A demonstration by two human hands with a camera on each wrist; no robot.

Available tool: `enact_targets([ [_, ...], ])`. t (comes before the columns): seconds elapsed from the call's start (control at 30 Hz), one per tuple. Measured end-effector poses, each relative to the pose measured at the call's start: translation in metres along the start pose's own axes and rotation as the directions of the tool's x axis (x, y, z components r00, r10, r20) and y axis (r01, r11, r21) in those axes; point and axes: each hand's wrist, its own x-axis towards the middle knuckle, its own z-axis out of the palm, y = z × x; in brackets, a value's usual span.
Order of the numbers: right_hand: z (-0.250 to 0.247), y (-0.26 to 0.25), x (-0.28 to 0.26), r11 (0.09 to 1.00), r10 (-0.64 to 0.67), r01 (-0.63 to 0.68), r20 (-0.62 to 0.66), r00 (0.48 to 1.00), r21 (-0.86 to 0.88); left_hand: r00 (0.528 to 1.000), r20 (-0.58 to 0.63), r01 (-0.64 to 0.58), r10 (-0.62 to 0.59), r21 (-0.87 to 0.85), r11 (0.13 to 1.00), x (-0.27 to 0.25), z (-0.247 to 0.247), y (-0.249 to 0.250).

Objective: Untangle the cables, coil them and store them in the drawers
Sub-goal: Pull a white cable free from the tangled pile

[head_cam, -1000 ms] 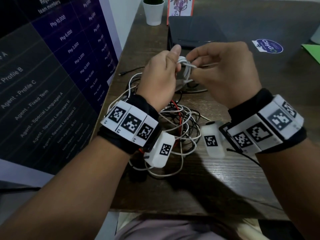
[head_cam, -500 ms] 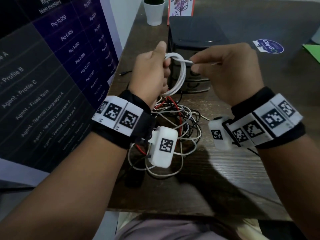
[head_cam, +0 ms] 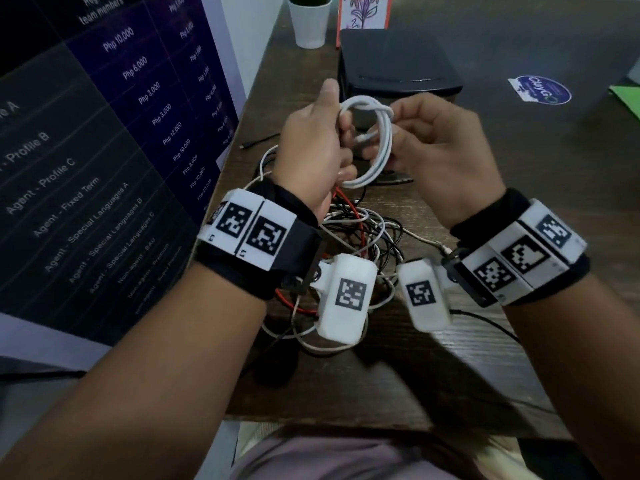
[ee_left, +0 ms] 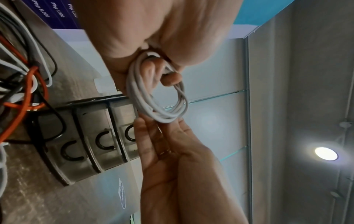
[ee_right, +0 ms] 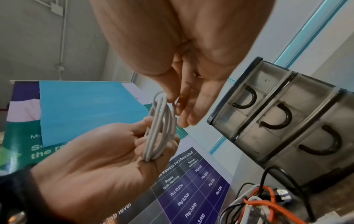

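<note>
A: What takes up most of the view?
B: A dark wooden counter (head_cam: 485, 358), with a purple pay-scale banner (head_cam: 104, 150) standing along its left edge.

A: And on it?
B: A dark drawer unit (head_cam: 398, 64) at the back; the wrist views show three smoky translucent drawers (ee_right: 283, 121), all pushed in, each with a black U-shaped handle. In front of it lies a tangled pile of cables (head_cam: 356, 237), white, black and one orange-red, loose on the counter below the wrists.

A: The hands?
B: Both are raised above the pile. The left hand (head_cam: 311, 150) has its grip closed on a coiled white cable (head_cam: 374, 147), fingers curled through the loops. The right hand (head_cam: 440, 157) pinches the coil's other side between thumb and fingertips.

A: Anything small?
B: A white plant pot (head_cam: 310, 24) and a flower card (head_cam: 363, 10) behind the unit, and a round blue sticker (head_cam: 540, 90) to the right.
</note>
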Motion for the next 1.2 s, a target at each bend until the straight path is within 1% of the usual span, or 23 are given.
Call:
enact_targets([
  [0.1, -0.003, 0.002, -0.002, 0.997, -0.047, 0.049, 0.037, 0.998, -0.06, 1.0, -0.017, -0.017, 0.018, 0.027, 0.999, 0.002, -0.003, -0.002],
  [0.2, -0.004, 0.005, -0.003, 0.995, -0.069, 0.074, 0.083, 0.994, -0.062, 0.999, -0.001, 0.037, -0.037, -0.003, 0.999, 0.004, -0.006, -0.004],
  [0.4, -0.005, 0.009, -0.002, 0.994, -0.114, 0.113, 0.153, 0.982, 0.014, 0.993, 0.026, 0.118, -0.116, -0.059, 0.991, 0.003, -0.006, 0.001],
  [0.5, -0.006, 0.01, -0.001, 0.992, -0.122, 0.112, 0.206, 0.971, 0.061, 0.988, 0.04, 0.148, -0.146, -0.058, 0.987, 0.003, -0.007, 0.002],
  [0.6, -0.006, 0.011, -0.002, 0.985, -0.142, 0.115, 0.23, 0.963, 0.124, 0.98, 0.054, 0.194, -0.19, -0.095, 0.976, 0.004, -0.009, 0.002],
  [0.7, -0.002, 0.012, -0.003, 0.976, -0.184, 0.151, 0.225, 0.957, 0.156, 0.957, 0.109, 0.284, -0.269, -0.164, 0.945, 0.007, -0.01, 0.004],
  [0.8, 0.002, 0.011, -0.004, 0.968, -0.227, 0.196, 0.208, 0.951, 0.16, 0.91, 0.183, 0.406, -0.371, -0.227, 0.885, 0.012, -0.011, 0.007],
  [0.87, 0.003, 0.01, -0.004, 0.959, -0.249, 0.213, 0.2, 0.948, 0.185, 0.882, 0.235, 0.46, -0.408, -0.245, 0.854, 0.013, -0.012, 0.009],
  [0.93, 0.002, 0.011, -0.001, 0.952, -0.242, 0.194, 0.193, 0.951, 0.236, 0.87, 0.243, 0.483, -0.429, -0.241, 0.842, 0.013, -0.013, 0.008],
  [0.97, 0.002, 0.012, 0.0, 0.947, -0.229, 0.174, 0.19, 0.955, 0.268, 0.873, 0.233, 0.479, -0.429, -0.237, 0.845, 0.013, -0.014, 0.007],
  [1.07, 0.004, 0.014, -0.001, 0.915, -0.186, 0.1, 0.189, 0.964, 0.39, 0.903, 0.195, 0.423, -0.383, -0.242, 0.874, 0.012, -0.012, 0.003],
  [1.2, 0.006, 0.009, -0.006, 0.806, -0.143, -0.023, 0.232, 0.962, 0.592, 0.936, 0.133, 0.349, -0.326, -0.234, 0.907, 0.014, -0.01, 0.0],
])
